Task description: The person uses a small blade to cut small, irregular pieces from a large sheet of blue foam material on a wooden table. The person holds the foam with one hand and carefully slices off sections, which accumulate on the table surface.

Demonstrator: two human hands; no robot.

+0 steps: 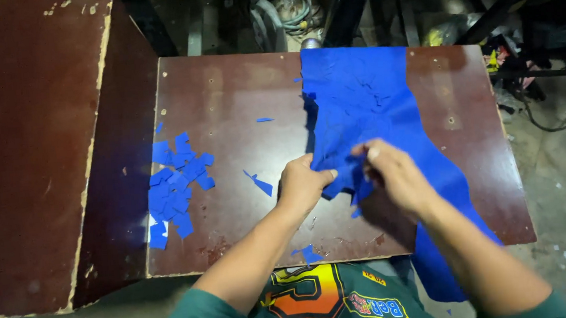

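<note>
Head view: we are pinching blue sheet [366,98] near board's [225,103] front edge, left hand [302,186] and right hand [391,170] both gripping sheet's edge. Sheet draping over front-right edge. Judging: keeping pinches close together, pulling evenly. Cut pieces [176,187] piling by left edge.

Both bare forearms reach from the near edge toward the middle, the left hand [302,186] curled with knuckles up and thumb pointing right, the right hand [392,174] just beside it, fingers bent and pinched toward the left.
</note>
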